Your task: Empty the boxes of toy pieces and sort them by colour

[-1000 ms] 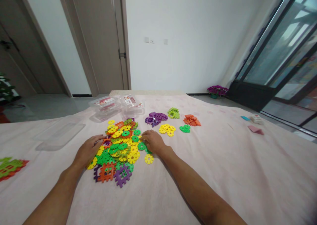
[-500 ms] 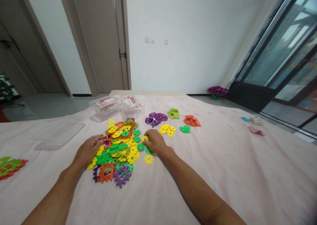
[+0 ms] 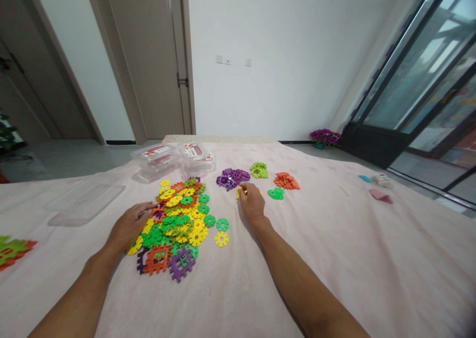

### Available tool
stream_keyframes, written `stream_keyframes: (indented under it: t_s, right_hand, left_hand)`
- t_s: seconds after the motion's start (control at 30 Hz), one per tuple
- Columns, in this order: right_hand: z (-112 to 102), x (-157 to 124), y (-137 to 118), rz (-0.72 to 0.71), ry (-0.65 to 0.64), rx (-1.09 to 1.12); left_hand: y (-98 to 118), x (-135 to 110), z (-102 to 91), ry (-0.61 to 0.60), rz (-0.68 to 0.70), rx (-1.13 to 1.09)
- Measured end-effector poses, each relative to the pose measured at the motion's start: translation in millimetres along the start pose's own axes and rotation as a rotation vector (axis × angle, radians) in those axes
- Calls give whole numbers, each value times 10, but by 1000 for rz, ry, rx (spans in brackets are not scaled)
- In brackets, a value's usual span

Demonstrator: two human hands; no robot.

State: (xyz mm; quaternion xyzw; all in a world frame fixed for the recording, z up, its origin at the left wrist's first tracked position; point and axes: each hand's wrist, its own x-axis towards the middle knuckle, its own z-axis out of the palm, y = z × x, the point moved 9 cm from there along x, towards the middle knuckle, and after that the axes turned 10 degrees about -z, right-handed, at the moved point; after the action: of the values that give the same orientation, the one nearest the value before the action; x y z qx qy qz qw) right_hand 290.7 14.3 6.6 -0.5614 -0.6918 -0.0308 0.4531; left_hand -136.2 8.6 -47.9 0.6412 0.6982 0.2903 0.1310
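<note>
My left hand (image 3: 130, 227) rests with its fingers extended against the left side of a mixed heap of notched plastic building pieces (image 3: 174, 224), holding nothing that I can see. Yellow and green notched discs make up much of this heap. Orange square lattice pieces (image 3: 158, 259) and a purple one (image 3: 182, 263) lie at its near edge. My right hand (image 3: 253, 201) is over the small group of yellow discs (image 3: 243, 193), mostly covering it. Its fingers are pinched on a yellow disc, largely hidden. A green disc (image 3: 222, 224) and a yellow disc (image 3: 221, 239) lie apart, right of the heap.
Sorted groups lie beyond: purple pieces (image 3: 232, 177), light green pieces (image 3: 259, 169), orange pieces (image 3: 286, 180) and green discs (image 3: 276, 193). Clear plastic boxes (image 3: 156, 155) stand at the back left, near a transparent lid or tray (image 3: 87, 199). A pink cloth (image 3: 381, 196) lies far right.
My right hand has moved right and away from me, from beside the heap to the yellow group, taking a yellow disc along. My left hand stays at the heap.
</note>
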Motion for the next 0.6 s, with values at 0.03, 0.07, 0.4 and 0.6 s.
stream_keyframes:
  t_s: [0.03,0.07,0.4,0.6]
  right_hand:
    - [-44,10,-7,-25,20,-44]
    - [-60,14,-36,-57,24,-63]
    - [503,-422,-1236,-631,-540,384]
    - [612,-607,-1435,-738,-670,211]
  left_hand:
    - [2,0,0,-1,0,2]
    - [3,1,-2,0,1,3]
    - [5,-8,-14,19,-7,-10]
    - [49,-12,-30,31,12,-19]
